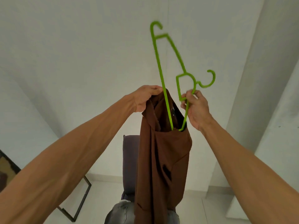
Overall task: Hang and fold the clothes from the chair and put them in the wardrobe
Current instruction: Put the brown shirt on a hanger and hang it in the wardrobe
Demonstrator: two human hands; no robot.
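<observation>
While the left hand (145,97) pinches the brown shirt (163,159) up high and the right hand (196,109) grips the green hanger (159,65), only one end is in the neck. The other end may snag and stretch it.

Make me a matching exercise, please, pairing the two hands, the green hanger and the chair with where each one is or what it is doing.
Things:
1. left hand
2. right hand
3. green hanger
4. chair

States:
A. stands behind the hanging brown shirt
B. grips the shirt's collar
C. one end pushed into the shirt's neck opening
D. holds the hanger near its hook

Pairs: 1-B, 2-D, 3-C, 4-A
</observation>
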